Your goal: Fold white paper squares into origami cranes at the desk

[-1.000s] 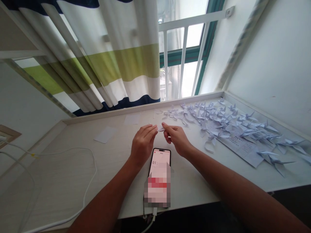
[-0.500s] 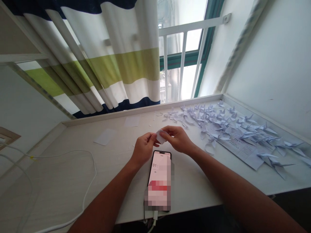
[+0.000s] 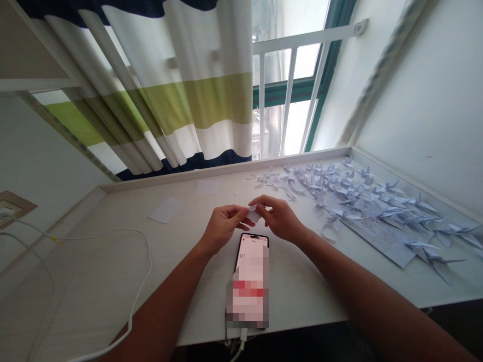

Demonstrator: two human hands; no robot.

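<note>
Between my two hands is a small folded piece of white paper (image 3: 254,215), held just above the desk. My left hand (image 3: 225,225) pinches its left side between thumb and fingers. On the other side, the thumb and fingertips of my right hand (image 3: 279,217) grip its upper right edge. Fingers cover part of the paper, so its full fold cannot be made out. Directly below the hands lies a phone (image 3: 252,266) with a lit screen, partly blurred.
Many folded paper cranes (image 3: 339,188) crowd the desk's right side, some on a printed sheet (image 3: 392,246). Paper squares (image 3: 165,209) lie at left, paper scraps (image 3: 269,178) at the back. A white cable (image 3: 149,256) loops across the left; a charging cable (image 3: 243,336) joins the phone.
My fingers have shifted on the paper, and its upper edge now shows a fold. The whole view has swung slightly to the left, moving everything a little rightward.
</note>
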